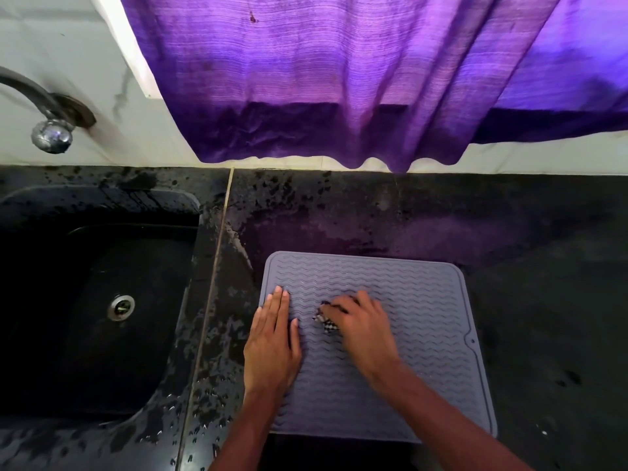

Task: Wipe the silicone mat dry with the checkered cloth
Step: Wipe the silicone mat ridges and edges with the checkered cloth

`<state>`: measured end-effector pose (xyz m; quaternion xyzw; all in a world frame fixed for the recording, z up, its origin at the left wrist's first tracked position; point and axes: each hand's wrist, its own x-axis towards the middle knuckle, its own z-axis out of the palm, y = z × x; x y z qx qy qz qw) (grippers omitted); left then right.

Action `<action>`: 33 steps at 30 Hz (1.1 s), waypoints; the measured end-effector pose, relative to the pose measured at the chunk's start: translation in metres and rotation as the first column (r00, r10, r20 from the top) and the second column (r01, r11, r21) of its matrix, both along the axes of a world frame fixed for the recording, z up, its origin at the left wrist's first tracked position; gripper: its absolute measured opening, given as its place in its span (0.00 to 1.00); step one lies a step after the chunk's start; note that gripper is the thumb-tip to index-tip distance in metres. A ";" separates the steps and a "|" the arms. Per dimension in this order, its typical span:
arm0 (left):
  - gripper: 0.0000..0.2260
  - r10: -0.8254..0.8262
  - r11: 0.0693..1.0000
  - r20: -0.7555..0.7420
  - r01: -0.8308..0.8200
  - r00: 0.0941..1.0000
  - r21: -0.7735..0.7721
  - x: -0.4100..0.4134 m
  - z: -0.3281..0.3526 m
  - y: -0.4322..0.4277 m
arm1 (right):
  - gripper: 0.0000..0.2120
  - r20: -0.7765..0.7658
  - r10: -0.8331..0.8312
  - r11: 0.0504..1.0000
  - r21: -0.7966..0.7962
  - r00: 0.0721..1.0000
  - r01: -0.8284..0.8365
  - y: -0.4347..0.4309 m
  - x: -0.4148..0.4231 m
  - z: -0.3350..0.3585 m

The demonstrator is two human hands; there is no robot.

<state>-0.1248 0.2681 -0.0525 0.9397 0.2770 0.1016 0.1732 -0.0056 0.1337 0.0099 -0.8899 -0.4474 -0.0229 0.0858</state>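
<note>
One cloth (pixel 325 323) under right hand (pixel 362 329), on mat (pixel 424 300)

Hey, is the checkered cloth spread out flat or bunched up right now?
Bunched up: only a small crumpled wad of the checkered cloth shows under the right hand on the silicone mat.

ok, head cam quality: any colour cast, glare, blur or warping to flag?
Head view: backlit curtain throws a purple cast over the countertop and silicone mat. Head view: sink bowl is near black, small glints on droplets beside it. Head view: wide-angle lens splays the mat's edges; checkered cloth under the right hand looks slightly smeared.
</note>
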 end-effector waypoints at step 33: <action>0.26 0.017 1.000 0.010 -0.017 1.000 -0.007 -0.002 -0.003 0.001 | 0.24 0.078 -0.116 0.981 -0.148 0.990 0.126 -0.082 0.039 0.002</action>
